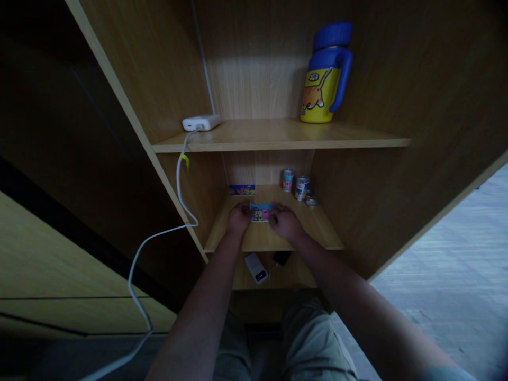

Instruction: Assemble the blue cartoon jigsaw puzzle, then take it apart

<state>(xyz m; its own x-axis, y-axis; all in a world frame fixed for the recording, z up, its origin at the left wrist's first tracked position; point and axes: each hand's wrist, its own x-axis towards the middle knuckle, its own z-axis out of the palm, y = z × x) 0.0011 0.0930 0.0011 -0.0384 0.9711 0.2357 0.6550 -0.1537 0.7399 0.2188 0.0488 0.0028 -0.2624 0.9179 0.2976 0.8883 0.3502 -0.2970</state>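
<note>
Over the middle shelf (286, 235), a small printed card or label with colourful cartoon figures (262, 212) is held between my two hands. Fingers of my left hand (238, 216) close on its left edge. At its right edge, my right hand (284, 219) pinches it with bent fingers. Another printed strip (241, 190), dark blue, lies flat at the back left of this shelf. To the right rear stand a small pink and blue can (288, 180) and a white and blue can (301, 189). A round metal lid or tin (311, 202) lies beside them.
On the upper shelf are a blue and yellow handled jug (323, 79) and a white power bank (201, 123). Its white cable (178, 185) hangs down at the left. Another power bank (256, 268) with a lit display and a dark object (281, 257) lie on the lower shelf.
</note>
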